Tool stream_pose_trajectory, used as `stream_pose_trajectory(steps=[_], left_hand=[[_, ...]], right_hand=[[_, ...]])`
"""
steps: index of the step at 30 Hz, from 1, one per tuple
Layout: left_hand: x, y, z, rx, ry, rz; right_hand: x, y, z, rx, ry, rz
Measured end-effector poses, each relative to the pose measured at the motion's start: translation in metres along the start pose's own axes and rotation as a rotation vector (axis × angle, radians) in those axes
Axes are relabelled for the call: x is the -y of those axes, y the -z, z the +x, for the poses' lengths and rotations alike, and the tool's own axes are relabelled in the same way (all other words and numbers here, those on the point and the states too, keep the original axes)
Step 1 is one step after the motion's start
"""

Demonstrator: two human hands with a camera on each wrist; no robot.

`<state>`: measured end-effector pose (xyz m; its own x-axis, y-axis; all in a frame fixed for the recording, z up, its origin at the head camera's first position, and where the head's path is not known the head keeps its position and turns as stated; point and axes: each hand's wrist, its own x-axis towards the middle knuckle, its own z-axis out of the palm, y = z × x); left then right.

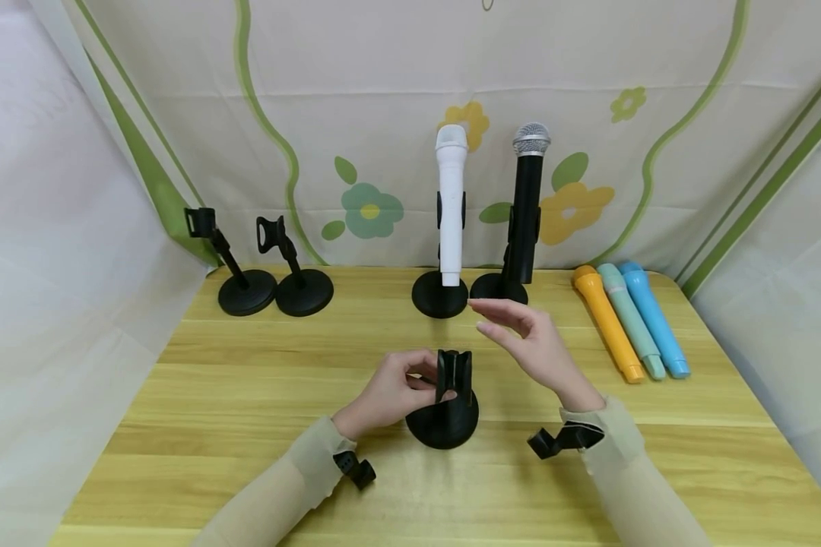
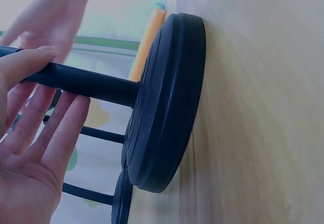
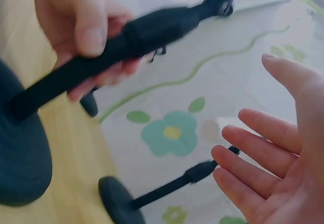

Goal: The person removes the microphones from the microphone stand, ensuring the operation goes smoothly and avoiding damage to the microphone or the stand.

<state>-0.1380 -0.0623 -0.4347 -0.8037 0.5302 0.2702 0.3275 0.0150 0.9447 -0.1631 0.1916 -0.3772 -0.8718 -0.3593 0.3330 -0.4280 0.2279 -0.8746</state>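
My left hand (image 1: pixel 390 391) grips the pole of a black desktop microphone stand (image 1: pixel 445 427) between thumb and fingers, near the middle of the table. The stand's round base shows large in the left wrist view, and its clip faces me in the head view. To the right of the stand, my right hand (image 1: pixel 537 346) hovers with loosely extended fingers, apart from it and holding nothing. In the right wrist view that hand's spread fingers (image 3: pixel 253 171) point toward the stand's pole (image 3: pixel 76 77). Whether the base fully touches the table is unclear.
At the back, a white microphone (image 1: pixel 451 213) and a black one with a silver head (image 1: pixel 525 205) sit in stands. Two more black stands (image 1: pixel 246 295) are back left. Orange (image 1: pixel 609 327), green (image 1: pixel 631 323) and blue (image 1: pixel 657 323) microphones lie at right. Fabric walls (image 1: pixel 383 45) enclose the table.
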Motion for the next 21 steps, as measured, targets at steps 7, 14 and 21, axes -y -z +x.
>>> stream_pose_trajectory(steps=[7,14,21], left_hand=[[0.001,-0.001,0.0,-0.012,-0.016,-0.007],[0.001,0.001,-0.002,-0.033,-0.04,0.014],[-0.003,0.014,-0.003,-0.127,-0.027,0.066]], right_hand=[[-0.03,-0.004,0.014,-0.015,-0.114,0.088],[-0.061,-0.017,0.039,-0.067,-0.172,0.199],[-0.084,-0.031,0.068,-0.177,-0.221,0.166]])
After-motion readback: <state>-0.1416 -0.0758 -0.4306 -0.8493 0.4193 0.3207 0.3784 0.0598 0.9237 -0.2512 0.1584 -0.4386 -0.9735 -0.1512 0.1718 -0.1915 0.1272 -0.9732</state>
